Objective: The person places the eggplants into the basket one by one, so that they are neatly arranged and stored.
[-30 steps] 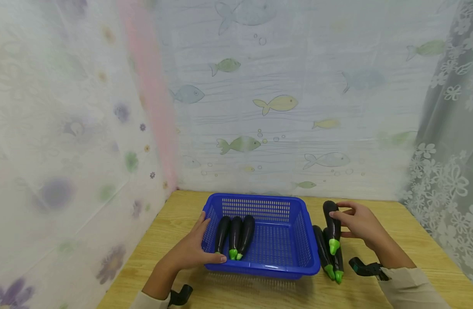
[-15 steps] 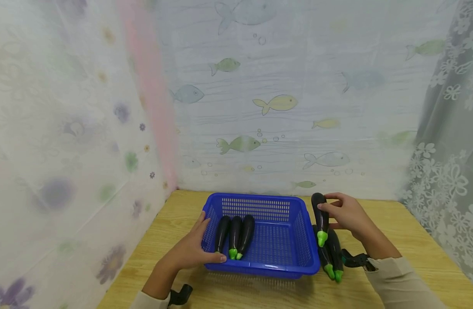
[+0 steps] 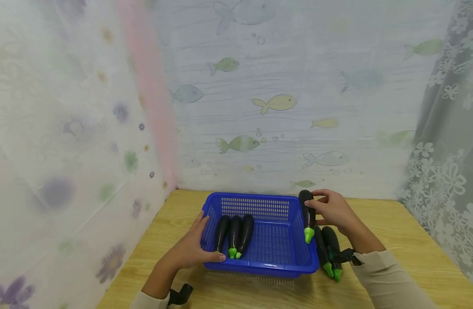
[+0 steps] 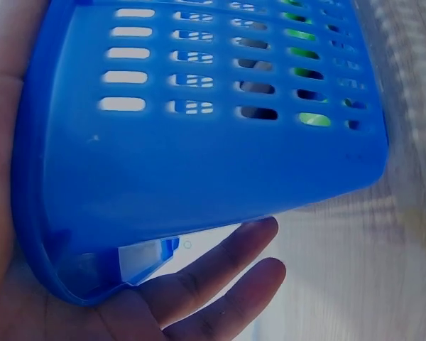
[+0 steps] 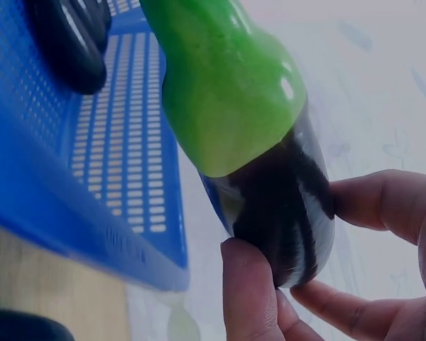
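Note:
In the head view my right hand (image 3: 332, 210) pinches a dark purple eggplant (image 3: 308, 214) between thumb and fingers, its green stem end pointing down. It hangs over the right rim of a blue plastic basket (image 3: 259, 269). The right wrist view shows the thumb and fingertips on the body of the eggplant (image 5: 270, 220). My left hand (image 3: 190, 246) rests on the basket's front left corner, thumb along the front rim, fingers straight along the left side. In the left wrist view two fingers (image 4: 231, 302) extend past the outer wall of the basket (image 4: 199, 170).
Three eggplants (image 3: 234, 236) lie side by side in the left part of the basket. Two more eggplants (image 3: 332, 244) lie on the wooden table (image 3: 390, 240) just right of it, below my right forearm. A fish-patterned curtain (image 3: 282, 128) hangs behind the table.
My right hand has carried the eggplant left and slightly up, from above the eggplants on the table to the basket's right rim. My left hand and the basket have stayed in place.

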`<state>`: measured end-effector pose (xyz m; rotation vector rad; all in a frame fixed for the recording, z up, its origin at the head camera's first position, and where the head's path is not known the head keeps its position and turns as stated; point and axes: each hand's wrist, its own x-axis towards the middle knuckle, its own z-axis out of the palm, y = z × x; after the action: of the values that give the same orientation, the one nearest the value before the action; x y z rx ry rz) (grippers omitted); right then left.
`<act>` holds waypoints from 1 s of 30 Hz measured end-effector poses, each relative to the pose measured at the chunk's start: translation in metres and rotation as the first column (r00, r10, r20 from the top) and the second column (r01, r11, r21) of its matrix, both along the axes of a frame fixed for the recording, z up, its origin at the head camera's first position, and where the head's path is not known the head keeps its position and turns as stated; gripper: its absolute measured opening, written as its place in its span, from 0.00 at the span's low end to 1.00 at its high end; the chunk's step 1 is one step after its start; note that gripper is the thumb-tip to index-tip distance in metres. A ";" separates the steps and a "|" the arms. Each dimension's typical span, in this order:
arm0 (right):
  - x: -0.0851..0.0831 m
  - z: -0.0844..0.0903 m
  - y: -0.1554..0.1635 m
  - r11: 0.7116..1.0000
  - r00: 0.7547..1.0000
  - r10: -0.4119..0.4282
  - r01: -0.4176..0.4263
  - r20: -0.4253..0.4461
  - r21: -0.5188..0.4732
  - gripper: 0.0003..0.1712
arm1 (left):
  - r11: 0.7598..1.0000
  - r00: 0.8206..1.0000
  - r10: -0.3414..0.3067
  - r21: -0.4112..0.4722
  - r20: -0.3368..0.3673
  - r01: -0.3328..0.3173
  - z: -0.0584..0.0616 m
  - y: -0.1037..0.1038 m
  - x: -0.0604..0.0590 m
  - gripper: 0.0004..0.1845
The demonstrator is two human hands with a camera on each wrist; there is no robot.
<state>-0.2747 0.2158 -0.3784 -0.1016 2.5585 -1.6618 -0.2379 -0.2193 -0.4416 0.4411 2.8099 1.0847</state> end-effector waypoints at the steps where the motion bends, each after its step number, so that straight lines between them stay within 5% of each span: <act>1: -0.001 0.000 -0.003 1.000 1.000 0.004 -0.004 0.000 -0.003 0.42 | 1.000 1.000 0.000 0.001 -0.001 0.000 0.000 0.000 0.000 0.75; 13: -0.014 -0.006 -0.035 0.998 0.999 0.021 -0.019 0.039 -0.053 0.39 | 0.986 0.991 0.085 -0.134 -0.100 -0.098 0.010 0.011 0.011 0.73; 21: -0.019 -0.009 -0.053 0.995 0.998 0.037 -0.032 0.055 -0.093 0.37 | 0.954 0.965 0.115 -0.246 -0.237 -0.174 0.005 0.029 0.011 0.75; 30: -0.028 -0.018 -0.071 0.986 0.992 0.061 -0.043 0.112 -0.159 0.37 | 0.937 0.965 0.133 -0.288 -0.228 -0.197 0.001 0.037 0.006 0.77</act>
<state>-0.3024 0.1451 -0.3966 -0.0790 2.3200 -1.7911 -0.2319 -0.1824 -0.4408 0.3031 3.1750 0.6303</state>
